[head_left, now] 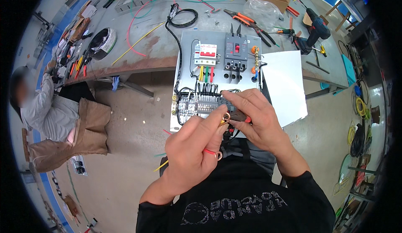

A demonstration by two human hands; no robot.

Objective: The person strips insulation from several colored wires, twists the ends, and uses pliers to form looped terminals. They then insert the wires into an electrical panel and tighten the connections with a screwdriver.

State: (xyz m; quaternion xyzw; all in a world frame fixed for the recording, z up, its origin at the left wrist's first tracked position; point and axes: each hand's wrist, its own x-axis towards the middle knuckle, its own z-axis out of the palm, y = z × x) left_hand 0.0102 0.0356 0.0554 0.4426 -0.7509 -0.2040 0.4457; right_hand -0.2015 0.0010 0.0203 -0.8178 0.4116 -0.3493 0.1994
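Note:
My left hand (190,151) is closed in a pinch around wires tipped with copper ring lugs. One ring lug (226,116) stands up at the fingertips; a second lug (219,155), on a red-sleeved wire, hangs by the palm. Loose yellow wire (161,166) trails out left of that hand. In my right hand (261,122) is a small dark tool with a red part (242,116), its tip beside the upper lug; the fingers hide its kind. Both hands are over the lower end of a grey mounting plate (188,40), which carries a terminal strip (207,104) partly behind them.
The plate also bears a black breaker (236,51) and a white breaker with red toggles (207,54). A white sheet (284,82) lies to its right. Orange-handled pliers (251,23), a cordless drill (317,30) and a cable coil (102,43) lie on the workbench. Another person (52,111) sits far left.

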